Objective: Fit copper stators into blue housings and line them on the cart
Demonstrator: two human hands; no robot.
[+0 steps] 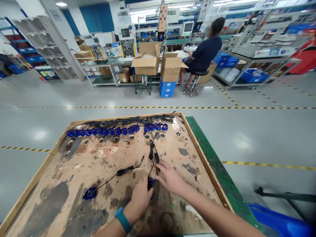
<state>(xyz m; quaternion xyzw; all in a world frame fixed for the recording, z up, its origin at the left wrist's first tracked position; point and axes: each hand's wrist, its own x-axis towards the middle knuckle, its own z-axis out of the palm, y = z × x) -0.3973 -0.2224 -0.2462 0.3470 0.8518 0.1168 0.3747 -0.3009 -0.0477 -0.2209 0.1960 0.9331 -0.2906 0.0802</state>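
Note:
My left hand (141,194), with a teal wristband, is closed around a small blue part (150,183) on the worn wooden board (61,197). My right hand (170,179) lies just to its right, fingers stretched out over the black cable (153,154) that runs from that part. A second blue part (90,193) with its own black cable (124,171) lies loose to the left. Along the board's far edge a row of several blue parts (116,131) sits with their black cables bundled behind.
The board has a raised wooden rim and rests on a green table (209,158). A blue bin (278,220) stands at lower right. Across the floor with yellow-black tape, a person (204,54) sits on a stool beside cardboard boxes (158,62) and benches.

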